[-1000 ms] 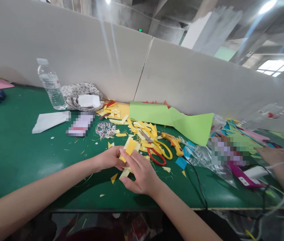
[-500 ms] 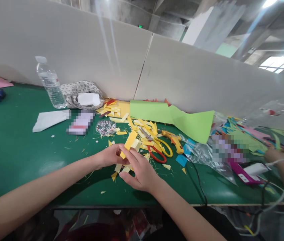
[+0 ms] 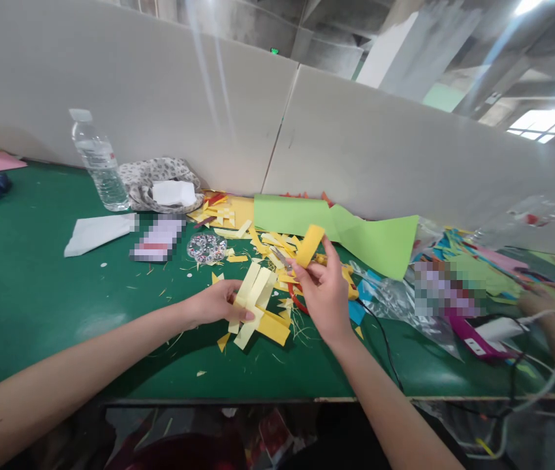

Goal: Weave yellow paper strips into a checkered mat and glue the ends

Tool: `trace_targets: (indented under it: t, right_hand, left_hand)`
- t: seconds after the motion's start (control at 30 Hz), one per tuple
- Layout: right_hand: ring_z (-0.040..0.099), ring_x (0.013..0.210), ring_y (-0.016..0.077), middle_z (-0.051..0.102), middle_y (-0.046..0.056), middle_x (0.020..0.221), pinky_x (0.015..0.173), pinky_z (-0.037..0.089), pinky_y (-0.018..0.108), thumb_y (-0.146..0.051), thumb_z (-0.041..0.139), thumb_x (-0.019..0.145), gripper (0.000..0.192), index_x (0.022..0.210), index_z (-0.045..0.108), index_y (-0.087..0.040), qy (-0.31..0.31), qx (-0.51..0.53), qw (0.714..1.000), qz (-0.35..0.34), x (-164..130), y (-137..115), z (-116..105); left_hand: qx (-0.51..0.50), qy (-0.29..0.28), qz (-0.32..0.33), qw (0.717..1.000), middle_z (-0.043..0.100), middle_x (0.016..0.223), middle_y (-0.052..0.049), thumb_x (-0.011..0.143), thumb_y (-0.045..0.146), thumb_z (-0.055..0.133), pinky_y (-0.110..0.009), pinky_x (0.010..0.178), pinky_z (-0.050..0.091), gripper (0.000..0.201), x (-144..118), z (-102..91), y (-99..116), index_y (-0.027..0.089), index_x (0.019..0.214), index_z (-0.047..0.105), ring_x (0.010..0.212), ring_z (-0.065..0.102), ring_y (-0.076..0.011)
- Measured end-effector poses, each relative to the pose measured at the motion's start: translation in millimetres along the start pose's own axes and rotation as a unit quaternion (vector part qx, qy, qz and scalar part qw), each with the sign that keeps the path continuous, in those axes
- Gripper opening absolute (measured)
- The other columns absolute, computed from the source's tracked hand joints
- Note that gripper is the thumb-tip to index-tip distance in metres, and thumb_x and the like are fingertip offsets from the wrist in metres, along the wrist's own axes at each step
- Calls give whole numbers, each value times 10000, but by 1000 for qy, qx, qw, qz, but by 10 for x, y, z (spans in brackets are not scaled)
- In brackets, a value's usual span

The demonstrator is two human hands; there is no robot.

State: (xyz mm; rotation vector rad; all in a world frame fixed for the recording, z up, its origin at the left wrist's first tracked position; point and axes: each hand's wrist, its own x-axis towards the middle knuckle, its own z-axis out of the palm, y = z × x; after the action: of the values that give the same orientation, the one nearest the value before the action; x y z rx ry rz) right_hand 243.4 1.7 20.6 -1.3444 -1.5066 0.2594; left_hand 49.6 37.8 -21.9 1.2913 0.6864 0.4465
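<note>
My left hand (image 3: 219, 303) is closed on a piece of woven paper strips (image 3: 255, 294), pale yellow with one deeper yellow strip sticking out to the right. My right hand (image 3: 326, 297) pinches a short deep-yellow paper strip (image 3: 309, 245) between thumb and fingers, raised and apart from the woven piece. Behind the hands lies a pile of yellow paper scraps (image 3: 270, 245). Scissors with a red handle (image 3: 298, 300) lie partly hidden behind my right hand. A yellow glue gun (image 3: 350, 285) is mostly covered by that hand too.
A water bottle (image 3: 98, 163) stands at the back left by a spotted cloth pouch (image 3: 135, 176). Green paper (image 3: 375, 238) leans along the grey partition (image 3: 380, 143). Plastic wrap (image 3: 414, 320), a purple-and-white device (image 3: 476, 339) and cables lie rightward, near another person's hands (image 3: 542, 307).
My right hand has moved right and up, away from my left hand, carrying the deep-yellow strip. The woven strips in my left hand now show flat and uncovered.
</note>
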Motion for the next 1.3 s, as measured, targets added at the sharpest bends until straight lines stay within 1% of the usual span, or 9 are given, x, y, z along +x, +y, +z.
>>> trace_targets:
  t: [0.13,0.27,0.43,0.63,0.73,0.87,1.03,1.17,1.3]
  right_hand:
    - [639,673,184,681,40,718,635,514,320,-391,614,741,281,912,570,-173,-26,-14,998,47,82,55,-60]
    - [586,629,153,619,33,710,585,501,287,-394,642,708,229,662,598,-174,4,-51,999,-12,92,50,-55]
    - [580,663,151,623,37,740,607,496,285,-326,606,755,158,752,660,-178,17,-65,997,-34,92,67,-46]
    - [574,684,159,600,52,744,613,509,290,-345,548,790,220,680,627,-171,15,-79,996,-37,112,151,-8]
    - [585,707,180,616,64,771,638,510,318,-349,558,773,200,807,638,-169,28,-92,995,-14,130,203,17]
    - [608,665,176,648,40,743,669,510,339,-327,614,729,487,1176,506,-164,24,-50,997,55,133,214,37]
    - [616,641,167,667,14,716,694,511,340,-350,660,688,753,1334,314,-179,42,-11,997,65,120,146,30]
    - [615,652,161,661,3,708,715,507,337,-322,632,709,693,1322,331,-203,27,8,999,41,102,108,48]
    - [596,635,151,610,-33,631,744,487,340,-220,580,713,562,1250,417,-221,-39,16,999,28,57,104,102]
  left_hand:
    - [10,8,-6,1000,684,830,-59,592,229,744,-252,576,461,434,0,6,3,140,991,596,668,615,-162]
    - [12,9,-11,1000,679,800,-58,597,214,739,-242,552,455,412,4,5,5,131,973,592,638,607,-151]
    - [13,6,-7,1000,678,867,-79,598,222,740,-284,633,479,412,21,-5,-10,131,969,586,720,623,-177]
    - [16,3,-7,1000,672,860,-77,595,230,739,-302,653,476,432,15,-3,-15,131,980,571,729,623,-186]
    - [19,13,-8,1000,668,833,-67,588,229,742,-289,636,471,425,9,2,-6,128,966,576,698,613,-171]
    - [18,19,-10,1000,663,831,-65,573,227,750,-273,605,462,441,12,6,-4,124,964,573,672,600,-159]
    - [16,10,-5,1000,664,827,-58,586,245,749,-261,600,454,439,26,-15,-28,137,975,577,674,601,-156]
    - [13,4,-3,1000,668,834,-53,597,234,746,-257,615,457,411,22,-17,-20,145,966,587,687,604,-153]
    - [4,2,4,1000,671,855,-51,603,200,738,-259,611,464,471,7,-2,15,159,1041,569,691,607,-153]
